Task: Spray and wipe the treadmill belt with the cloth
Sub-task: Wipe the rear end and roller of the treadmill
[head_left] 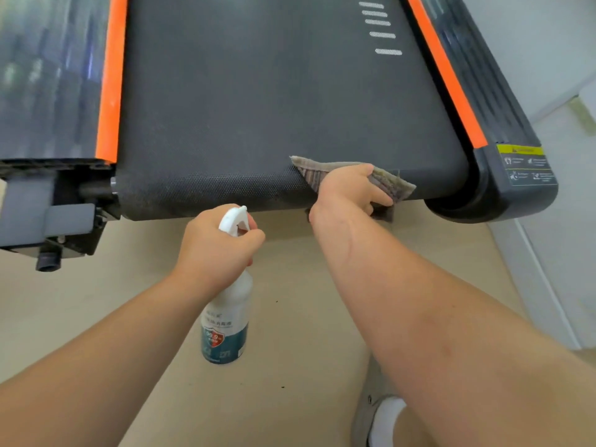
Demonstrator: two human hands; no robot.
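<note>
The cloth (pixel 392 185) is pressed onto the near end of the treadmill belt (pixel 242 108), toward its right side, by the right grip (pixel 350 191), whose fingers are curled over it. Part of the cloth is draped over the belt's edge. The spray bottle (pixel 230 304) is held upright above the floor (pixel 290 317) by the left grip (pixel 216 246), which is closed round its neck and trigger.

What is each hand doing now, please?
Left hand: grips the bottle.
Right hand: holds the cloth on the belt end.
</note>
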